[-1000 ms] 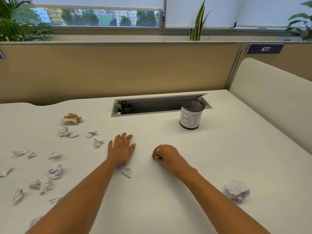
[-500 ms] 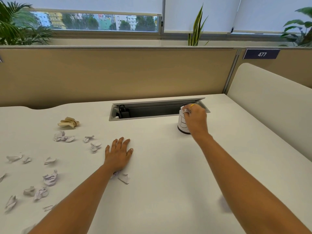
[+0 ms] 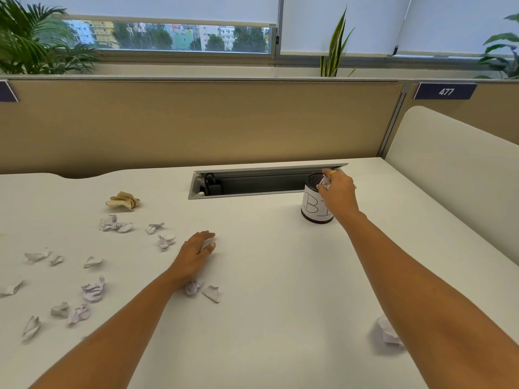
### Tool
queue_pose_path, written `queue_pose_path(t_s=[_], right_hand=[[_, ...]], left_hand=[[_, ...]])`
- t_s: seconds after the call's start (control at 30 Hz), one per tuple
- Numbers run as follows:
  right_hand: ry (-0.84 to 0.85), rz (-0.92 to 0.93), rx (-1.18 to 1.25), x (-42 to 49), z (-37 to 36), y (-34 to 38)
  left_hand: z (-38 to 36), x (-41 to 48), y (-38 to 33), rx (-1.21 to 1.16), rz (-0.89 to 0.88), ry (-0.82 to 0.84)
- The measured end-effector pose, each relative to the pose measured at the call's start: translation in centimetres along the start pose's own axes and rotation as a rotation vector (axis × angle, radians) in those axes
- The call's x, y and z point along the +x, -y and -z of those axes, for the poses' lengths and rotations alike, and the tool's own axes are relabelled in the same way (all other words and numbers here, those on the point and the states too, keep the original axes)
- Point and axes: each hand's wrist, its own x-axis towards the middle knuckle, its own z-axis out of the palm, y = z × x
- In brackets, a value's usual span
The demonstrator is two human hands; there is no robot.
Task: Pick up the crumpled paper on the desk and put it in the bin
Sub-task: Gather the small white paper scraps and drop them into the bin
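Pale desk [image 3: 280, 318] fills the view below a tan partition; the right hand [image 3: 338, 192] pinches a small crumpled paper [image 3: 325, 182] in its fingertips over the rim of the mesh bin [image 3: 314, 204]; the left hand [image 3: 193, 255] rests flat on the desk, fingers straight, holding nothing; more scraps [image 3: 92, 290] lie to the left; such paper looks feather-light and soft, so a fingertip pinch anywhere should hold it.

Right arm stretched out, right hand [image 3: 338, 192] at the rim of the bin [image 3: 313, 210], fingers pinching a paper wad [image 3: 325, 181]; left hand [image 3: 193, 255] lies flat, fingers straight, well left of the bin
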Motion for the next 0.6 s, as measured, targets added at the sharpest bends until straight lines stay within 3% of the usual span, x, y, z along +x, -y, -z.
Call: queue_pose_path(t_s=[0.2, 0.3, 0.47, 0.6], right_hand=[[0.028, 0.019, 0.01, -0.3, -0.1, 0.0], [-0.016, 0.069, 0.058, -0.8, -0.3, 0.2], [0.01, 0.207, 0.141, -5.2, -2.0, -0.2], [0.158, 0.194, 0.072, -9.8, -4.2, -2.5]], left_hand=[[0.6, -2.6, 0.5, -0.282, 0.052, -0.098], [0.4, -4.2, 1.1, -0.327, 0.052, -0.245], [-0.3, -6.9, 1.3, -0.149, 0.002, -0.466], [-1.2, -8.5, 1.5, -0.033, 0.007, -0.474]])
